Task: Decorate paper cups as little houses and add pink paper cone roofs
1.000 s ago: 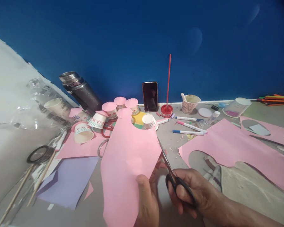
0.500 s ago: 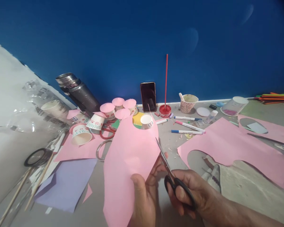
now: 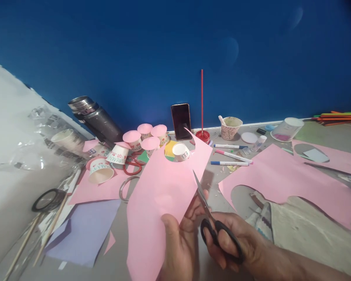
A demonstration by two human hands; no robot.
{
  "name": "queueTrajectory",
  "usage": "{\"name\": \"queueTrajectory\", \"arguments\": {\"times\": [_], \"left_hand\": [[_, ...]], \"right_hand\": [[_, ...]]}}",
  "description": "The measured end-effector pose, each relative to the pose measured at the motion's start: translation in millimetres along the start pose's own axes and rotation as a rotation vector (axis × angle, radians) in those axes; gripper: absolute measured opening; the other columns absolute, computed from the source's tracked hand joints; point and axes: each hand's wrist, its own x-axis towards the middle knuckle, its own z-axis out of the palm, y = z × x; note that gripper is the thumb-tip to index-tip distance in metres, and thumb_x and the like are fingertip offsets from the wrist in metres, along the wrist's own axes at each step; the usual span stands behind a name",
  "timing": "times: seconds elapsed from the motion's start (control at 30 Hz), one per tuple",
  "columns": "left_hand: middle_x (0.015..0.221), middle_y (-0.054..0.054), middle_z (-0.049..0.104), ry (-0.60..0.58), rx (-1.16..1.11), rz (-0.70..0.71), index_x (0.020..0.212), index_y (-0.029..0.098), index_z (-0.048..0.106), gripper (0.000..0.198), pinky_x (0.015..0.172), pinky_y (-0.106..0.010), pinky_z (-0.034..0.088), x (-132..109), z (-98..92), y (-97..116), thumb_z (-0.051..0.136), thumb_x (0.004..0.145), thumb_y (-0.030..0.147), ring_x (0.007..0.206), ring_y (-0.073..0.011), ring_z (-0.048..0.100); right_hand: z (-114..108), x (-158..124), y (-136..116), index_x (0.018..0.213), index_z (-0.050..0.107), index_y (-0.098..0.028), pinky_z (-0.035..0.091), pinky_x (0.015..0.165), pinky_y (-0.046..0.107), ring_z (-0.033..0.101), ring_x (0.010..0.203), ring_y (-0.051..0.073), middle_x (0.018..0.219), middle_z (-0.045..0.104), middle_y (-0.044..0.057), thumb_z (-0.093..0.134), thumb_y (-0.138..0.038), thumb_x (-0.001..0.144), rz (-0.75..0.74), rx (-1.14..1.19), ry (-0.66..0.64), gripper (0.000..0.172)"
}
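My left hand (image 3: 178, 238) pinches a large sheet of pink paper (image 3: 152, 195), thumb on top and fingers behind. A round notch is cut from the sheet's far edge, with a thin pointed strip at its right. In my right hand (image 3: 236, 242) is a pair of black-handled scissors (image 3: 206, 205), fingers through the loops. Their blades look nearly closed and lie over the sheet's right edge; whether they touch it I cannot tell. Beyond the notch stands a small paper cup (image 3: 180, 151) with a drawn window.
Several cups with pink paper tops (image 3: 131, 136) cluster at the left, by a dark flask (image 3: 96, 121). A phone (image 3: 181, 121) leans on the blue wall. Markers (image 3: 229, 163), a cut pink sheet (image 3: 292, 175) and a beige cloth (image 3: 312, 234) lie right. Purple paper (image 3: 84, 230) lies left.
The pink sheet's far right corner has swung out to the right, so its edge spreads wider beyond the blades. The scissors and both hands have barely moved; the view has shifted slightly.
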Motion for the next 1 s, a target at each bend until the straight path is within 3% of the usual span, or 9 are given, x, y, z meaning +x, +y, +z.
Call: {"name": "queueTrajectory", "arguments": {"times": [0.23, 0.43, 0.9, 1.0], "left_hand": [[0.134, -0.019, 0.075, -0.020, 0.010, -0.025, 0.116, 0.015, 0.084, 0.079, 0.125, -0.053, 0.041, 1, 8.9, 3, 0.056, 0.087, 0.083, 0.142, -0.0414, 0.057], [0.130, -0.017, 0.077, -0.009, 0.002, -0.010, 0.113, 0.018, 0.086, 0.077, 0.114, -0.048, 0.054, 2, 13.2, 5, 0.064, 0.079, 0.084, 0.130, -0.0398, 0.067], [0.126, -0.014, 0.079, -0.051, -0.028, 0.023, 0.115, 0.022, 0.085, 0.072, 0.097, -0.035, 0.063, 1, 16.4, 7, 0.064, 0.082, 0.081, 0.114, -0.0318, 0.076], [0.124, -0.015, 0.080, -0.046, -0.032, 0.022, 0.113, 0.020, 0.086, 0.072, 0.099, -0.038, 0.063, 1, 17.3, 9, 0.065, 0.081, 0.082, 0.115, -0.0332, 0.076]], "right_hand": [[4, 0, -5, 0.076, 0.054, -0.018, 0.027, 0.051, 0.023, 0.034, 0.052, 0.007, 0.061, 0.050, -0.004, 0.066, -0.083, 0.082, -0.002, -0.106, 0.057, 0.066], [4, 1, -4, 0.074, 0.054, -0.018, 0.029, 0.056, 0.025, 0.036, 0.056, 0.009, 0.060, 0.049, -0.004, 0.067, -0.085, 0.079, -0.017, -0.103, 0.082, 0.068], [3, -1, 0, 0.070, 0.055, -0.019, 0.029, 0.057, 0.026, 0.037, 0.056, 0.009, 0.059, 0.050, -0.004, 0.065, -0.084, 0.082, -0.013, -0.155, 0.096, 0.067], [1, -1, 2, 0.071, 0.056, -0.018, 0.030, 0.059, 0.026, 0.036, 0.056, 0.009, 0.060, 0.050, -0.004, 0.062, -0.081, 0.086, -0.019, -0.166, 0.084, 0.065]]}}
